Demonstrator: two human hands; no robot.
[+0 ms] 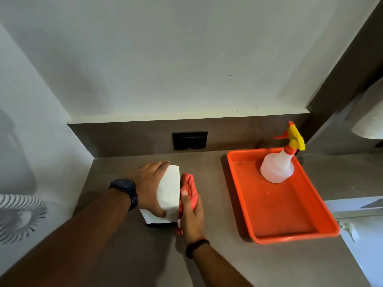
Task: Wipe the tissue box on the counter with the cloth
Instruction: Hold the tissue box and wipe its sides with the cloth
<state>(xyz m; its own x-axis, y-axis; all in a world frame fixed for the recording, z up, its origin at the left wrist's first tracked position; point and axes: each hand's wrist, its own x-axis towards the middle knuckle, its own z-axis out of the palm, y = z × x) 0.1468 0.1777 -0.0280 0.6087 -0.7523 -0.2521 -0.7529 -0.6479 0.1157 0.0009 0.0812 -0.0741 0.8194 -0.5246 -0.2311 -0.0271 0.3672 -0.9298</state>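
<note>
A white tissue box (169, 189) with a dark base edge stands on the grey-brown counter (217, 255), left of centre. My left hand (150, 186) grips it from the left, fingers over its far end and thumb on its near end. A crumpled red cloth (189, 187) is pressed flat against the box's right side by my right hand (191, 216). The cloth runs along that side from the far end to the near corner. A dark watch is on my left wrist and a black band on my right.
An orange tray (290, 220) lies to the right, holding a translucent spray bottle (277, 168) with a yellow and orange trigger. A black wall socket (189, 140) sits in the backsplash. A white fan (18, 218) is at far left; walls close the left side.
</note>
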